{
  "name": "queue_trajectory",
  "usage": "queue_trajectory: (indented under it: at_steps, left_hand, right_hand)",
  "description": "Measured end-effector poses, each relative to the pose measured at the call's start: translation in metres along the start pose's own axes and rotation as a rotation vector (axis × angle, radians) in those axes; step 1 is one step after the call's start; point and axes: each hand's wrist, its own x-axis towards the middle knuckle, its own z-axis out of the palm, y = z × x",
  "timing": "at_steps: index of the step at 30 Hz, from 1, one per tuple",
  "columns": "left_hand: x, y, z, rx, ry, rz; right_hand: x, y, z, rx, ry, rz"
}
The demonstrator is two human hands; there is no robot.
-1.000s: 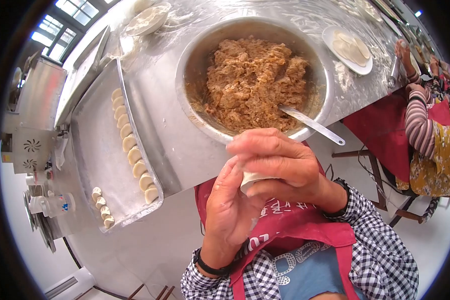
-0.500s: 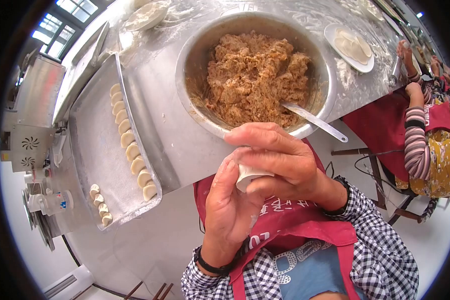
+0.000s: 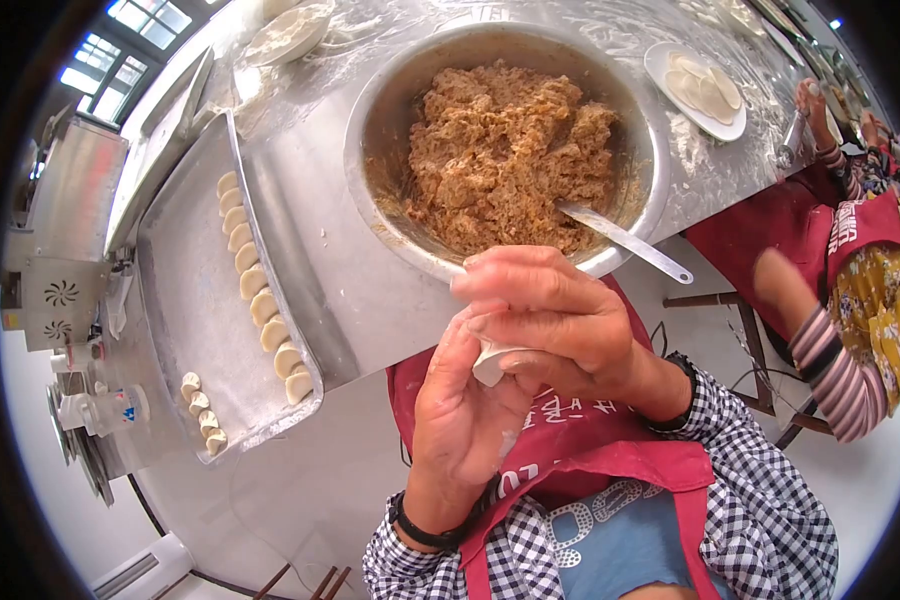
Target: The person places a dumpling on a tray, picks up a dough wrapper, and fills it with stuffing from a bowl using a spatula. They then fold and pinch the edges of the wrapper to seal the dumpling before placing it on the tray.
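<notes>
Between my hands, in front of the red apron, is a small piece of white dough (image 3: 493, 362), mostly covered by fingers. My left hand (image 3: 462, 405) holds it from the left, thumb and fingers pressed to it. Wrapped over its top and right side is my right hand (image 3: 570, 325). Just beyond them stands a big metal bowl (image 3: 362, 205) of brown minced filling (image 3: 505, 150), a metal spoon (image 3: 630, 243) leaning out over its rim. To the left, a metal tray (image 3: 205, 290) carries a long row of dumplings (image 3: 253, 281) and several small ones (image 3: 199, 402) near its corner.
A white plate (image 3: 660, 62) with round wrappers (image 3: 705, 90) lies at the upper right. Another floury plate (image 3: 288, 35) is at the upper left. At the right, a co-worker's striped sleeve (image 3: 838, 370) shows beside a wooden stool (image 3: 755, 365).
My fingers have closed slightly further over the dough, so less of it shows. The co-worker's near arm has swung down and outward.
</notes>
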Motion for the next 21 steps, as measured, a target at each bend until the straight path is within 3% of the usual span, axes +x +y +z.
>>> queue_trajectory:
  at_steps: [6, 12, 18, 21]
  left_hand:
    - [0.000, -0.002, 0.003, -0.032, 0.031, -0.024]
    - [0.002, 0.001, -0.002, -0.075, -0.029, -0.047]
    - [0.001, 0.002, -0.001, -0.040, -0.036, -0.060]
    - [0.003, 0.001, -0.004, -0.115, -0.034, -0.064]
  right_hand:
    - [-0.001, 0.000, -0.003, -0.085, -0.084, -0.086]
    - [-0.003, -0.003, -0.005, -0.037, -0.041, 0.033]
    - [-0.003, -0.005, -0.009, -0.073, -0.101, -0.043]
    - [0.001, -0.010, -0.003, -0.110, -0.007, -0.022]
